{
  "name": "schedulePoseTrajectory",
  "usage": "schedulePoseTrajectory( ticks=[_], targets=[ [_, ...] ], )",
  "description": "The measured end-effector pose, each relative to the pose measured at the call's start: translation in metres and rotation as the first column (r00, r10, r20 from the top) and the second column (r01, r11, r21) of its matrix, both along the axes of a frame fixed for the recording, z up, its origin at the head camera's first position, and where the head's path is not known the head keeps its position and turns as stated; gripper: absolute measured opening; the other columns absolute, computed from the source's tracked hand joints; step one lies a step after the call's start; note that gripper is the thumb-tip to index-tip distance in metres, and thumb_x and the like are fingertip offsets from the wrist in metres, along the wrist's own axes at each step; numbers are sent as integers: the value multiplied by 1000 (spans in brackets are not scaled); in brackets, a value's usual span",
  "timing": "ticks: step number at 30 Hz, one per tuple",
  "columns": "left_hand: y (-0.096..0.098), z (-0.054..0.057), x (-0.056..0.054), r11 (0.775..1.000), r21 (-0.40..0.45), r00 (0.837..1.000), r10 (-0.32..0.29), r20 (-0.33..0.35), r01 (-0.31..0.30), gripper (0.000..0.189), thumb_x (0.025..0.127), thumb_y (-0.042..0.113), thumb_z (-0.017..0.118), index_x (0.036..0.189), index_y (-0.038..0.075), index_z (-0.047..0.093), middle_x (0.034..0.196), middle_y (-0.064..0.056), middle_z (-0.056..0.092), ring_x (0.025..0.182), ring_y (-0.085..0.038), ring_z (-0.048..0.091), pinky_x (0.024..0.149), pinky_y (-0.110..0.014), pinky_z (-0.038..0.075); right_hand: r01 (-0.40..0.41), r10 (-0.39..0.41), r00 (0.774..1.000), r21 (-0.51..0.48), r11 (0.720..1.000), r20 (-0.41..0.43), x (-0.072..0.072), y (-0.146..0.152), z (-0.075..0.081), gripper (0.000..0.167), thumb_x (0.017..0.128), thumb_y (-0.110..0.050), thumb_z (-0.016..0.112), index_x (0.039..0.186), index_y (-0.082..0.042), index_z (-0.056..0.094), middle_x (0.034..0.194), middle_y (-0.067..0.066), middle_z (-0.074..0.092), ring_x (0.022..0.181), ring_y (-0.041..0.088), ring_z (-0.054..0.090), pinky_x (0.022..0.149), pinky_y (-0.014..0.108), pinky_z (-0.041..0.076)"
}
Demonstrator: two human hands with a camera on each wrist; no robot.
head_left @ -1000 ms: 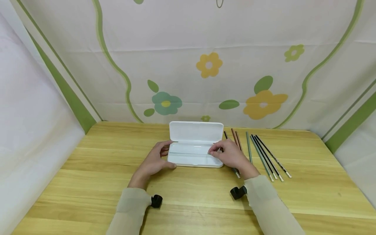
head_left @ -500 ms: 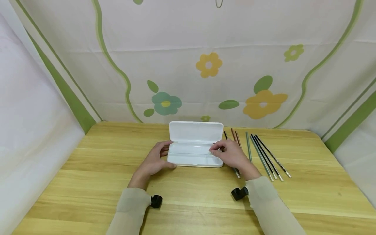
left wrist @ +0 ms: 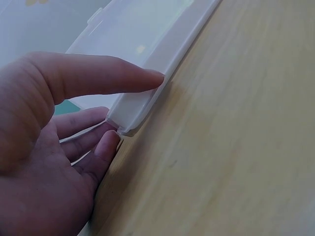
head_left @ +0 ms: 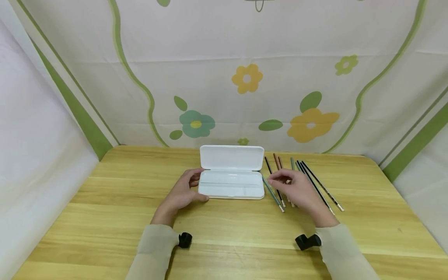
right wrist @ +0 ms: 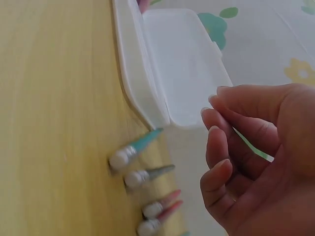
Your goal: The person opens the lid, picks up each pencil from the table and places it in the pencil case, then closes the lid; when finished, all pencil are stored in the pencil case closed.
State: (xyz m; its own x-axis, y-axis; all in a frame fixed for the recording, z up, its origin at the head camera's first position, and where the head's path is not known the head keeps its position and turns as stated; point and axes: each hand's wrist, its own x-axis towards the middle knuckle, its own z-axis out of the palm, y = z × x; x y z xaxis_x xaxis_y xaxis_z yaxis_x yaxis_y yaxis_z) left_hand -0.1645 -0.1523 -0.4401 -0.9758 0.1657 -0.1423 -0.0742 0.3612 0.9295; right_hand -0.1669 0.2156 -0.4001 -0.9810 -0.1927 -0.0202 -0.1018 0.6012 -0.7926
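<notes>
A white pencil case [head_left: 231,184] lies with its lid raised on the wooden table; its inner tray shows a lengthwise divider and no pencils. My left hand [head_left: 182,190] holds the case's left end, thumb on the front rim and fingers against the end wall, as the left wrist view shows up close. My right hand [head_left: 295,190] hovers over the pencils right of the case, fingers bent, thumb near the index fingertip, nothing between them. A teal pencil [head_left: 273,193] lies beside the case's right end, close to those fingertips. Behind it lies a black pencil [head_left: 268,165].
Reddish pencils [head_left: 275,160] and another teal pencil [head_left: 292,163] lie partly hidden under the right hand. Farther right are several dark pencils [head_left: 325,190], eraser ends toward me. A flower-printed cloth [head_left: 210,77] hangs behind the table [head_left: 105,217].
My right hand has moved right, off the case's right end and over the pencils, uncovering the teal pencil beside the case. The left hand keeps its hold. The view has shifted slightly.
</notes>
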Motion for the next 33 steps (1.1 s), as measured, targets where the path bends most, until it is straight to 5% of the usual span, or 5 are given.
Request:
schedulePoseTrajectory(
  ticks=[8,21,26,33],
  targets=[
    [0,0,0,1000,-4,1000,-4,-16,4,93,77,0,90,159,7,47,157,-18,47,141,-39,50,124,-55,40,64,-65,998,27,998,14,16,31,8,29,104,-38,72,120,-14,78,108,8,75,93,22,61,66,29,51],
    [0,-2,0,1000,-5,1000,-7,-13,7,93,77,1,91,159,8,47,157,-18,47,141,-39,50,124,-55,40,165,-168,986,123,979,11,38,97,-7,46,105,-42,71,138,-10,67,121,7,72,93,1,63,72,25,53],
    [1,-1,1,1000,-2,1000,-4,3,4,93,77,2,91,159,9,47,157,-17,47,142,-39,50,124,-55,40,208,-213,977,118,971,25,43,124,-10,50,104,-41,72,141,-7,66,113,-6,73,92,-5,62,74,21,54],
    [1,0,1,1000,-12,1000,5,2,-4,93,77,2,91,159,10,47,158,-17,47,143,-40,50,124,-56,40,245,-249,961,47,968,117,45,151,-14,59,103,-42,73,143,0,60,101,-25,69,87,1,66,70,26,59]
  ],
)
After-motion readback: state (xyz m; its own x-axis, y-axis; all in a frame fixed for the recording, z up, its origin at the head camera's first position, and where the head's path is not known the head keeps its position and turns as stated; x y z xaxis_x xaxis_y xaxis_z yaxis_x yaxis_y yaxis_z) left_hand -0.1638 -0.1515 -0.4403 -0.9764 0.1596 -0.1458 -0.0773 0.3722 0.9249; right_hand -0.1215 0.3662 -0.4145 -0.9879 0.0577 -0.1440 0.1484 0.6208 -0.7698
